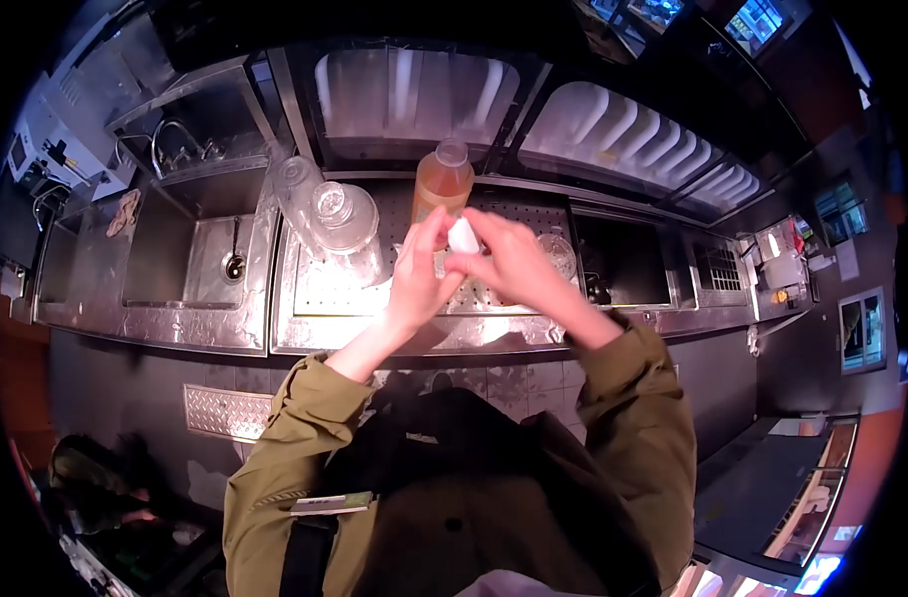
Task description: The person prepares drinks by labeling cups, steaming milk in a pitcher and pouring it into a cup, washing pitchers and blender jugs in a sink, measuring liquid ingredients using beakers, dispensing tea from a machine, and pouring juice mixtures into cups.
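Over the perforated steel drainboard point(319, 284), my left hand point(421, 271) and my right hand point(508, 261) come together around a small white piece point(463, 237). Fingers and thumbs of both hands close on it; its exact kind is too small and bright to make out, though it resembles a cap. Just behind it stands a clear bottle point(444, 181) with orange liquid, its lower part partly covered by my fingers. To the left of my left hand is a large clear jar point(342, 217). A clear glass vessel point(557, 255) shows beyond my right wrist.
A steel sink point(200, 254) with a drain lies to the left, a cloth point(124, 213) beside it. Another clear vessel point(295, 179) leans near the jar. Clear-fronted bins point(414, 99) line the back. A dark open well point(625, 261) is on the right.
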Demonstrator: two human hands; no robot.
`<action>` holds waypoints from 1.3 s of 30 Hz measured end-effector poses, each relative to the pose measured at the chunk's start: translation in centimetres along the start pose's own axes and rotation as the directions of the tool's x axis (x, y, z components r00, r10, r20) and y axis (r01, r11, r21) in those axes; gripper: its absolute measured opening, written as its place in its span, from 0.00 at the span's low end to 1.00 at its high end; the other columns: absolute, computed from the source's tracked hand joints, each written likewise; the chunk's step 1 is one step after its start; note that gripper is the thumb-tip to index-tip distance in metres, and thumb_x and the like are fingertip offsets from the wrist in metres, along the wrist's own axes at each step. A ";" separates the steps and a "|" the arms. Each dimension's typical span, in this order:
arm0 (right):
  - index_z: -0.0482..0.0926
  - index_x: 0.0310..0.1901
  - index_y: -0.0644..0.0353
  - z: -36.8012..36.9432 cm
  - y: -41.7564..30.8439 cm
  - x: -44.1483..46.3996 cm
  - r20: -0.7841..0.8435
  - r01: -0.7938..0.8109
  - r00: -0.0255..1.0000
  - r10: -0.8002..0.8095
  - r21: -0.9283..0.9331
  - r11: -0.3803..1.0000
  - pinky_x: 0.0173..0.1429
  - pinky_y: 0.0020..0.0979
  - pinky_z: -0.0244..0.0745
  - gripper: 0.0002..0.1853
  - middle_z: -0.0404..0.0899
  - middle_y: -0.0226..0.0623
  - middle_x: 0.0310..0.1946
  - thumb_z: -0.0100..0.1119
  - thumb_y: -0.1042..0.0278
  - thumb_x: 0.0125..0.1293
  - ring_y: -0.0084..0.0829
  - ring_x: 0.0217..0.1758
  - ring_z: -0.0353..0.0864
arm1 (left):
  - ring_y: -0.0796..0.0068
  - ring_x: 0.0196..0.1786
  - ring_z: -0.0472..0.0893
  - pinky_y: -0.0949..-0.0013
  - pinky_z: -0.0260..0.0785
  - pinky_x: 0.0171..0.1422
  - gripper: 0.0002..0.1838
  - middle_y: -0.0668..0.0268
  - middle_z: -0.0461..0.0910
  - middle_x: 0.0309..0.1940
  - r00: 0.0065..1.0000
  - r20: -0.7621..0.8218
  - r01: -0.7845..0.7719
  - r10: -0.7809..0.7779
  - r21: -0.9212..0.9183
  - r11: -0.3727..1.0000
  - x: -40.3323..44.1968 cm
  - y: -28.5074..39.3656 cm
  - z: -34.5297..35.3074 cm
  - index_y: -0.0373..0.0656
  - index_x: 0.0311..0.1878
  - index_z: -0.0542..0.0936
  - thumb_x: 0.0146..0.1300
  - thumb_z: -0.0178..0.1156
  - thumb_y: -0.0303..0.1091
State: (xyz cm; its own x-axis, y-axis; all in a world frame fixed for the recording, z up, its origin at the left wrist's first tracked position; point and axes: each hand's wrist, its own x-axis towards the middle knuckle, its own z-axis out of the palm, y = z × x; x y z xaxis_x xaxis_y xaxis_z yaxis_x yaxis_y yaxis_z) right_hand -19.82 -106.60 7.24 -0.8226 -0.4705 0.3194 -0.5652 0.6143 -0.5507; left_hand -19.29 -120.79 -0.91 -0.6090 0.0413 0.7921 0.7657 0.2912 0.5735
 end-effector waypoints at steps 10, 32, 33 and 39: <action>0.72 0.50 0.61 -1.6 6.6 13.1 0.450 0.269 0.883 -0.134 -0.251 0.930 0.59 0.35 0.63 0.26 0.66 0.43 0.51 0.61 0.79 0.44 0.42 0.56 0.65 | 0.49 0.62 0.56 0.57 0.52 0.65 0.57 0.46 0.54 0.60 0.794 -0.042 0.606 -0.607 -0.027 0.795 4.4 -6.4 3.9 0.39 0.65 0.48 0.34 0.73 0.40; 0.81 0.35 0.57 7.7 9.9 17.0 0.308 0.135 0.951 0.042 -0.531 0.836 0.42 0.36 0.69 0.16 0.78 0.39 0.35 0.56 0.57 0.46 0.37 0.43 0.76 | 0.56 0.49 0.71 0.60 0.63 0.54 0.31 0.53 0.69 0.45 0.981 -0.037 0.154 -0.191 0.746 0.648 0.5 -17.4 7.7 0.32 0.51 0.63 0.50 0.63 0.40; 0.81 0.35 0.57 8.4 10.4 17.3 0.286 0.119 0.957 0.055 -0.555 0.823 0.41 0.35 0.69 0.16 0.78 0.39 0.35 0.56 0.57 0.46 0.37 0.42 0.76 | 0.55 0.48 0.71 0.59 0.63 0.54 0.31 0.53 0.69 0.44 0.982 -0.016 0.125 -0.190 0.806 0.579 0.2 -18.2 7.5 0.31 0.50 0.63 0.49 0.64 0.41; 0.81 0.34 0.57 10.4 13.3 20.5 0.144 0.108 0.990 -0.012 -0.688 0.718 0.38 0.33 0.69 0.14 0.78 0.38 0.33 0.57 0.59 0.47 0.34 0.42 0.76 | 0.50 0.47 0.69 0.55 0.62 0.54 0.34 0.49 0.69 0.41 0.973 -0.112 0.228 -0.202 0.618 0.752 3.5 -15.4 5.8 0.30 0.48 0.65 0.46 0.66 0.46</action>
State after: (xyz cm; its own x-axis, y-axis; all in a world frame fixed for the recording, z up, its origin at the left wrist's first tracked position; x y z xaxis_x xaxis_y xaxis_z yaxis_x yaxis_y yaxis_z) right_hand -43.53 -114.63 -1.56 -0.7983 -0.5639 0.2115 -0.5383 0.8255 0.1696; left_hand -34.45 -119.60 -8.17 -0.7241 -0.1259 0.6781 0.3094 0.8194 0.4825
